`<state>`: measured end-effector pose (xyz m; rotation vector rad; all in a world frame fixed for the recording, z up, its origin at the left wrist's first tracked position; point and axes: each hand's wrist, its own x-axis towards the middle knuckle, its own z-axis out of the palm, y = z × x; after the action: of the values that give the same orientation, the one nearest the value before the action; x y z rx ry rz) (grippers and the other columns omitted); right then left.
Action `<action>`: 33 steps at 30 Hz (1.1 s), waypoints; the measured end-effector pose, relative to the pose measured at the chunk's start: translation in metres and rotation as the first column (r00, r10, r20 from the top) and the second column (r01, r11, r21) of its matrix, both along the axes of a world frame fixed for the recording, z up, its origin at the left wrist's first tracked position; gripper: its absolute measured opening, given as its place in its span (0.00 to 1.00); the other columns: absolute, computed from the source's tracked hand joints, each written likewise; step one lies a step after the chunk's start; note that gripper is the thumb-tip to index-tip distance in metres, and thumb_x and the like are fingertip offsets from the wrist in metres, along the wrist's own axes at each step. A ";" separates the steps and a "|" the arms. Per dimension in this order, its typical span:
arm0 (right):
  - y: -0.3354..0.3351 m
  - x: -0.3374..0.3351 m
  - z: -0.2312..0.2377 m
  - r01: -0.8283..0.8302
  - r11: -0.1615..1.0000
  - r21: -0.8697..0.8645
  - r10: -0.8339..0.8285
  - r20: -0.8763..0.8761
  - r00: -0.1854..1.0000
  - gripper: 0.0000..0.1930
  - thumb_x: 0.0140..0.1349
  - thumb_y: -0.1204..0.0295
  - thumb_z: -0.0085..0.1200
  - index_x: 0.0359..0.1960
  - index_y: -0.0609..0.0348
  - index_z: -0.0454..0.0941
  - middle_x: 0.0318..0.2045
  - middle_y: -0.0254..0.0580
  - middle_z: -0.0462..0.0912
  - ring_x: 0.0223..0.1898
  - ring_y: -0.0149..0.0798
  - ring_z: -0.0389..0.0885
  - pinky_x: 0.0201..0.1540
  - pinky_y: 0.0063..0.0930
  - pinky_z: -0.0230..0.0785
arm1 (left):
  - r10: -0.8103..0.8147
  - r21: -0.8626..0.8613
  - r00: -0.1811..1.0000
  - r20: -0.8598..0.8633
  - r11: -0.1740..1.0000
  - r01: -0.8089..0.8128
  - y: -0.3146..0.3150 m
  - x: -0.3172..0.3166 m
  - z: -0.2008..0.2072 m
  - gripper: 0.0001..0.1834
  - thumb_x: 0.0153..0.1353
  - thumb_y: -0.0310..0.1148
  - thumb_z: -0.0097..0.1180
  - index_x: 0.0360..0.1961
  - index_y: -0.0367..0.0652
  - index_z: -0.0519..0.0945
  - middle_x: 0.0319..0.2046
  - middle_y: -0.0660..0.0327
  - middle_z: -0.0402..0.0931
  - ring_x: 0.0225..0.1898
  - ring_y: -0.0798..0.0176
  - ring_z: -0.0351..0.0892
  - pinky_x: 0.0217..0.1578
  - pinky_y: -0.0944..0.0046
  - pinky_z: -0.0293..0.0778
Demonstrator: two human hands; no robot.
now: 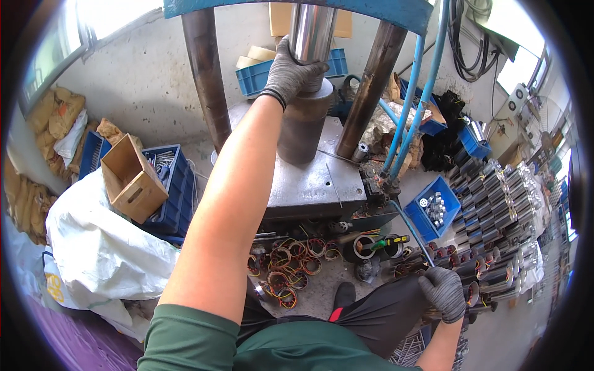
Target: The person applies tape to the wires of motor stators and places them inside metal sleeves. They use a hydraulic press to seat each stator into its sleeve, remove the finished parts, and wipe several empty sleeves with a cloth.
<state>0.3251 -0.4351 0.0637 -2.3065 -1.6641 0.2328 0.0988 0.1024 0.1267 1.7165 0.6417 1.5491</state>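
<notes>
My left hand (292,71), in a grey glove, reaches up into a press with its fingers curled round the lower end of a shiny metal cylinder (314,34). Directly beneath stands a thick, dark steel block (303,130), round in shape, on the press bed (291,185). My palm hides part of where cylinder and block meet. Lower right, beside my knee, my gloved right hand (443,294) is closed round the end of a thin blue lever (411,232) that slopes down from the press; its fingers partly cover the tip.
Dark steel columns (207,74) flank the work area. Wound wire coils (291,266) lie on the floor below the bed, beside cans holding a screwdriver (396,240). Stacked metal motor housings (495,204) and a blue bin (435,207) stand right; a wooden box (133,179) left.
</notes>
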 end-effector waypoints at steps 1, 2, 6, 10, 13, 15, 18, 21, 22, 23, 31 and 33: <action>0.000 0.000 -0.001 0.004 1.000 0.017 -0.004 0.004 1.000 0.14 0.58 0.64 0.63 0.34 0.65 0.86 0.29 0.58 0.84 0.34 0.60 0.85 0.41 0.47 0.78 | -0.004 0.031 1.000 0.009 1.000 0.004 0.002 -0.001 0.000 0.56 0.38 0.40 0.87 0.67 0.43 0.65 0.58 0.52 0.80 0.59 0.54 0.79 0.64 0.56 0.74; -0.001 0.000 -0.002 0.013 0.999 0.030 -0.013 0.019 1.000 0.13 0.59 0.64 0.63 0.34 0.65 0.86 0.30 0.58 0.84 0.34 0.60 0.85 0.41 0.48 0.78 | -0.026 -0.003 1.000 0.010 1.000 0.026 0.003 -0.002 -0.001 0.57 0.39 0.42 0.87 0.68 0.43 0.65 0.58 0.52 0.80 0.59 0.54 0.79 0.64 0.56 0.74; -0.002 0.001 -0.005 0.025 0.999 0.045 -0.026 0.023 0.999 0.13 0.60 0.65 0.63 0.34 0.65 0.85 0.30 0.58 0.84 0.34 0.61 0.85 0.41 0.49 0.78 | -0.029 -0.071 0.999 -0.016 0.997 0.028 0.002 -0.006 0.000 0.53 0.44 0.49 0.84 0.68 0.44 0.67 0.57 0.51 0.80 0.58 0.53 0.80 0.63 0.55 0.74; -0.002 0.001 -0.005 0.008 0.997 0.077 -0.011 0.032 0.999 0.13 0.60 0.65 0.62 0.35 0.65 0.85 0.31 0.58 0.84 0.35 0.60 0.85 0.41 0.49 0.78 | -0.005 -0.104 1.000 -0.026 0.995 0.002 -0.003 -0.007 0.002 0.51 0.45 0.50 0.83 0.66 0.43 0.69 0.55 0.51 0.82 0.56 0.54 0.82 0.61 0.55 0.75; -0.001 0.001 -0.002 0.006 0.998 0.061 -0.008 0.035 0.999 0.13 0.60 0.65 0.63 0.35 0.65 0.86 0.31 0.58 0.84 0.35 0.60 0.85 0.41 0.48 0.78 | -0.015 -0.111 1.000 -0.015 0.994 0.013 -0.004 -0.007 0.002 0.50 0.46 0.50 0.83 0.66 0.43 0.69 0.55 0.51 0.82 0.55 0.54 0.82 0.60 0.55 0.76; -0.001 0.001 -0.001 0.007 0.999 0.045 -0.008 0.033 0.999 0.13 0.60 0.65 0.63 0.35 0.65 0.86 0.30 0.57 0.84 0.35 0.60 0.85 0.41 0.48 0.78 | -0.015 -0.116 1.000 -0.008 0.993 0.014 -0.004 -0.006 0.002 0.50 0.46 0.50 0.83 0.66 0.43 0.69 0.54 0.51 0.82 0.55 0.54 0.82 0.60 0.56 0.76; -0.002 0.000 0.000 0.023 0.999 0.042 -0.023 0.008 1.000 0.13 0.60 0.64 0.63 0.35 0.65 0.86 0.30 0.57 0.84 0.35 0.60 0.85 0.41 0.48 0.78 | -0.007 -0.127 1.000 -0.023 0.992 0.004 -0.005 -0.006 0.003 0.49 0.46 0.49 0.83 0.65 0.43 0.69 0.54 0.52 0.82 0.55 0.54 0.83 0.60 0.56 0.76; -0.002 0.001 -0.002 0.026 0.999 0.041 -0.027 0.018 0.999 0.13 0.60 0.64 0.64 0.35 0.65 0.86 0.30 0.57 0.85 0.34 0.60 0.85 0.41 0.48 0.78 | -0.001 -0.130 1.000 -0.032 0.992 -0.003 -0.008 -0.006 0.005 0.49 0.47 0.48 0.83 0.65 0.42 0.69 0.54 0.52 0.82 0.55 0.54 0.83 0.60 0.56 0.76; -0.001 0.000 -0.002 0.025 0.998 0.058 -0.026 0.029 0.999 0.13 0.60 0.64 0.64 0.35 0.65 0.86 0.30 0.58 0.84 0.34 0.60 0.85 0.41 0.48 0.78 | -0.015 -0.127 1.000 -0.016 0.992 0.013 -0.010 -0.006 0.006 0.48 0.47 0.47 0.83 0.65 0.42 0.69 0.54 0.52 0.83 0.55 0.55 0.82 0.60 0.56 0.76; -0.001 0.000 -0.003 0.030 0.997 0.069 -0.033 0.044 0.998 0.13 0.60 0.64 0.63 0.34 0.65 0.86 0.30 0.58 0.84 0.35 0.60 0.85 0.41 0.48 0.78 | -0.030 -0.125 1.000 -0.001 0.992 0.029 -0.012 -0.006 0.006 0.47 0.47 0.46 0.83 0.64 0.42 0.69 0.53 0.52 0.83 0.55 0.55 0.82 0.60 0.56 0.76; 0.002 0.005 0.009 -0.053 0.998 -0.033 0.055 0.057 0.997 0.14 0.61 0.63 0.61 0.35 0.64 0.86 0.31 0.58 0.84 0.35 0.60 0.85 0.42 0.48 0.78 | -0.011 -0.119 1.000 -0.016 0.993 0.009 -0.017 -0.008 0.008 0.49 0.46 0.47 0.84 0.64 0.42 0.69 0.54 0.52 0.82 0.55 0.54 0.82 0.61 0.55 0.76; 0.006 0.008 0.017 -0.092 0.992 -0.089 0.098 0.069 0.993 0.15 0.61 0.62 0.61 0.35 0.64 0.86 0.31 0.58 0.84 0.36 0.59 0.85 0.42 0.48 0.78 | -0.010 -0.112 1.000 -0.016 0.994 0.008 -0.015 -0.008 0.008 0.49 0.46 0.47 0.84 0.64 0.42 0.69 0.54 0.52 0.82 0.56 0.54 0.82 0.62 0.55 0.75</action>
<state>0.3328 -0.4287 0.0802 -2.3255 -1.8371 0.2461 0.0911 0.0874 0.1344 1.6478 0.7151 1.4665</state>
